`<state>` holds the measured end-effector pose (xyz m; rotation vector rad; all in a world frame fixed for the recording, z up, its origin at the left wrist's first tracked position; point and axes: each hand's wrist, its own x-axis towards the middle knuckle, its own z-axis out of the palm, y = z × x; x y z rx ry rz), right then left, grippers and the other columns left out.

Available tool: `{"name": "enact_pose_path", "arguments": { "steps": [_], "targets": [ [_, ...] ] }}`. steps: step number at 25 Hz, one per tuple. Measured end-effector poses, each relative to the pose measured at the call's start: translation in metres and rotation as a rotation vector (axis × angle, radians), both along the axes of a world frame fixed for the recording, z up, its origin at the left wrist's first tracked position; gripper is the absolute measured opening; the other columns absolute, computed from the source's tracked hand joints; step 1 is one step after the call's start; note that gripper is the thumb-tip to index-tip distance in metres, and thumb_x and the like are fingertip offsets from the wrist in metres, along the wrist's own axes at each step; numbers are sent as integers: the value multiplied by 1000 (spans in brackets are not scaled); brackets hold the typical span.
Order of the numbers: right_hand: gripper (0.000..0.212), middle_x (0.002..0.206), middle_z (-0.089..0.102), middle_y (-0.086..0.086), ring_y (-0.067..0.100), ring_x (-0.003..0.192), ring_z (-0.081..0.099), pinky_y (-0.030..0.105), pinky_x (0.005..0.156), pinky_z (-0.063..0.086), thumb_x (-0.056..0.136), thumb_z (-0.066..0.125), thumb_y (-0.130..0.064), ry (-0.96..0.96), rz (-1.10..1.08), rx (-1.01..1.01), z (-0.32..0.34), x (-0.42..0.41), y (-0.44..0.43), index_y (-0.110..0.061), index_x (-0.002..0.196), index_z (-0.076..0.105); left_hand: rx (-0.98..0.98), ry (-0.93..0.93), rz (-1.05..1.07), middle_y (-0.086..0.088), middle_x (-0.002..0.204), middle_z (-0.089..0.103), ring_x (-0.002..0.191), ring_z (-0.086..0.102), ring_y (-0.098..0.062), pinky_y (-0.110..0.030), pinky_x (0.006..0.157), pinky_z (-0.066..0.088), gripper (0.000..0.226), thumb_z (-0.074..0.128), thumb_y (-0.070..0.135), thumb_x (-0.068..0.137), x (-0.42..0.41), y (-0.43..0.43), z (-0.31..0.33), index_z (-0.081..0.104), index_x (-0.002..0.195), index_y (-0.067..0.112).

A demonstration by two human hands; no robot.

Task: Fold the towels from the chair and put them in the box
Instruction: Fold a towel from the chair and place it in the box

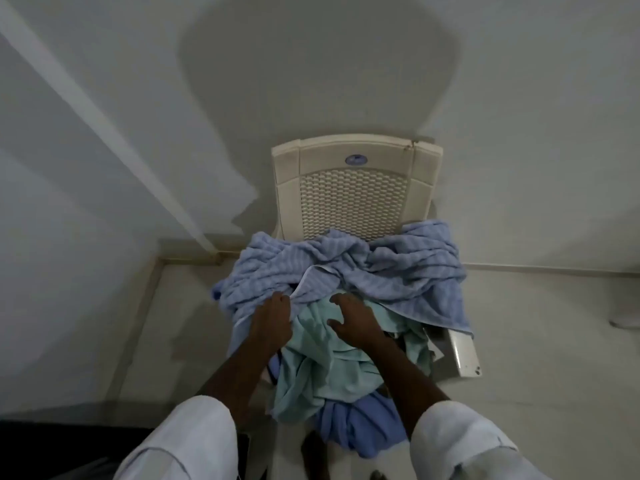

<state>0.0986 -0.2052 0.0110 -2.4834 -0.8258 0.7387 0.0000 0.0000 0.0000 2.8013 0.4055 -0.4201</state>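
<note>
A cream plastic chair stands against the wall, piled with towels. A ribbed lavender-blue towel is bunched across the back of the seat. Below it lies a mint-green towel, and a plain blue towel hangs off the seat's front. My left hand pinches the white-edged hem of the lavender-blue towel at its lower left. My right hand rests on the green towel with fingers spread and slightly bent. No box is in view.
White walls meet in a corner to the left of the chair, with a pale skirting along the floor. The chair's right armrest sticks out from under the towels. A dark surface lies at the bottom left. My feet show under the hanging towel.
</note>
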Motion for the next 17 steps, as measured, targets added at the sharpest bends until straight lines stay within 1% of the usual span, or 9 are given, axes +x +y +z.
{"name": "enact_pose_path", "arguments": {
  "steps": [2,5,7,9,10,13,15,16,17],
  "targets": [
    [56,148,47,3,27,135,45,45,106,38,97,60,-40,35,0,-58,-20,-2,16,-19,147,42,-67,-44,26,-17,106,66,94,67,-35,-43,82,57,45,65,20,68,8,15,-32,64,109,2],
    [63,156,39,2,28,139,41,46,108,37,98,60,-36,65,13,-58,-35,-1,33,-20,153,36,-42,50,18,-12,89,68,84,66,-32,-43,76,54,31,72,20,66,13,9,-36,67,95,8],
    [65,155,40,5,32,137,44,49,104,42,95,63,-31,47,29,2,-40,4,42,-18,153,37,121,8,-64,-7,81,67,83,64,-31,-45,78,49,15,69,23,71,17,4,-27,68,82,14],
    [67,155,41,10,36,136,45,51,99,46,92,67,-27,35,44,46,-43,9,52,-13,151,40,101,88,-43,-8,77,67,79,65,-32,-45,76,50,17,57,27,74,22,8,-20,69,74,15],
    [67,156,40,11,36,136,44,52,98,47,90,68,-24,10,64,69,-41,10,56,-12,151,41,61,67,-38,-11,81,69,80,67,-33,-45,76,53,28,50,29,78,21,11,-24,71,79,11],
    [64,156,40,7,31,140,37,49,92,46,86,68,-24,-127,197,76,-31,12,66,-19,146,47,-326,-116,-82,-20,109,69,99,67,-34,-44,88,54,44,41,25,87,15,11,-19,67,113,1],
    [45,145,52,6,27,139,39,46,89,38,86,66,-29,-208,264,14,-23,6,67,-20,129,58,-428,-212,-90,-14,102,65,91,62,-28,-43,83,53,34,42,21,88,6,12,-11,65,107,6],
    [31,128,62,8,29,128,50,45,86,37,86,66,-32,-247,268,7,-16,1,66,-19,114,64,-478,-256,-91,-10,96,61,85,59,-23,-43,77,51,25,44,20,87,4,15,-2,64,99,10],
    [20,105,69,8,31,109,62,43,82,38,84,66,-33,-285,256,-9,-10,-3,61,-18,97,66,-518,-260,-75,-5,92,58,81,56,-20,-42,74,50,16,48,19,87,3,17,16,62,94,16]
  ]
}}
